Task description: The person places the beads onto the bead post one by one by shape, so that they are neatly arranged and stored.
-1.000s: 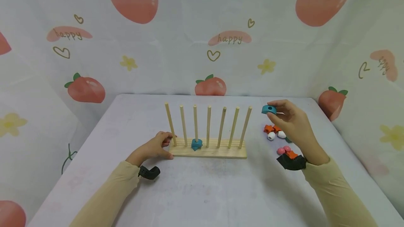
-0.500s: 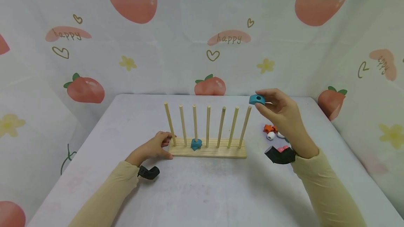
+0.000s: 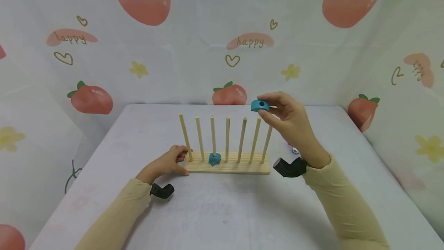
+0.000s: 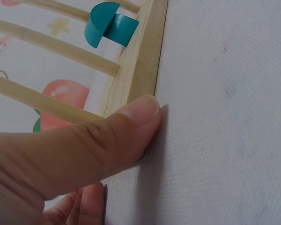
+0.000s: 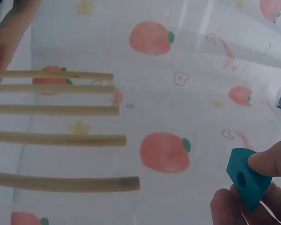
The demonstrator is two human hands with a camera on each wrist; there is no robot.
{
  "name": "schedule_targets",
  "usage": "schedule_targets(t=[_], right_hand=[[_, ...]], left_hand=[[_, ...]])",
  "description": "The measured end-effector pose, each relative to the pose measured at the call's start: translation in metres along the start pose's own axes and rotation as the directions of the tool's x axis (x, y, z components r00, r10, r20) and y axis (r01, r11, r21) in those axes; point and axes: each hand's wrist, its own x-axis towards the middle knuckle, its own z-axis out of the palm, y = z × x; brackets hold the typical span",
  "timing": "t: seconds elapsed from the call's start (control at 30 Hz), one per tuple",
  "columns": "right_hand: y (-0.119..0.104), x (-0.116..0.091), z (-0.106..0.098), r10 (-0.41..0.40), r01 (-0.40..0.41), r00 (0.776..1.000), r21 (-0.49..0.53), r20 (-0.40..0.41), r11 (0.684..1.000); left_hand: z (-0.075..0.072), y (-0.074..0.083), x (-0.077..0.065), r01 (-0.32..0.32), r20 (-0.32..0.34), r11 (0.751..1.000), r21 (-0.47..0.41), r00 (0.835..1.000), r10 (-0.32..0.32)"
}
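1. the left hand (image 3: pixel 166 163) grips the left end of the wooden base (image 3: pixel 243 169), its thumb at the front edge and fingers curled behind. it has not shifted in the last 1 second, so the base seems well steadied.
2. the 7 pegs (image 3: pixel 227 138) rise from the base. the 3rd from the left carries at least 2 teal pieces (image 4: pixel 97 23) low down, turned crosswise to each other; these have not changed.
3. the right hand (image 3: pixel 286 117) is where the change lies. 1 second ago it was out over the loose pieces; now it has travelled left and up, and is over the right part of the row.
4. the teal block (image 3: pixel 259 105) is pinched between its thumb and fingers, the hole uncovered. the block hangs above the 6th peg in the head view; the right wrist view shows it apart from the peg tips. so it is carried to the row but not yet threaded.
5. farther right, the right hand and forearm now hide most loose pieces; a white bead (image 3: pixel 295 150) shows.
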Motion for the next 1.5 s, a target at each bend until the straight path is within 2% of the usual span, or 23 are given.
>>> schedule_targets(t=[0.23,0.53,0.73,0.87,1.07,1.17,1.3,1.5], right_hand=[[0.003,0.006,0.015,0.012,-0.014,0.999,0.037,0.041,0.999],[0.005,0.017,0.034,0.034,-0.037,0.995,0.034,0.097,0.999],[0.008,0.028,0.045,0.021,-0.024,0.992,0.021,0.124,0.999],[0.013,0.033,0.054,0.008,-0.008,0.986,-0.006,0.165,1.0],[0.017,0.037,0.064,-0.013,0.027,0.983,-0.07,0.184,0.997],[0.02,0.039,0.066,-0.014,0.034,0.98,-0.096,0.198,0.995],[0.023,0.039,0.069,0.011,0.018,0.978,-0.136,0.208,0.991],[0.027,0.039,0.072,0.043,0.003,0.975,-0.206,0.22,0.979]], left_hand=[[0.0,-0.002,0.0,0.002,-0.001,1.0,0.004,1.0,-0.002],[0.0,0.0,-0.001,-0.001,-0.005,1.0,0.01,1.0,0.001],[0.0,0.0,-0.001,-0.001,-0.003,1.0,0.015,1.0,0.001],[0.0,0.001,-0.001,-0.004,0.0,1.0,0.014,1.0,0.004],[-0.001,0.0,-0.001,0.002,0.003,1.0,0.017,1.0,-0.002],[-0.001,0.0,-0.001,-0.013,0.008,1.0,-0.02,1.0,0.013],[-0.001,-0.001,-0.001,-0.031,0.012,0.998,-0.063,0.999,0.032],[0.0,-0.001,0.0,-0.029,0.007,0.998,-0.054,1.0,0.029]])
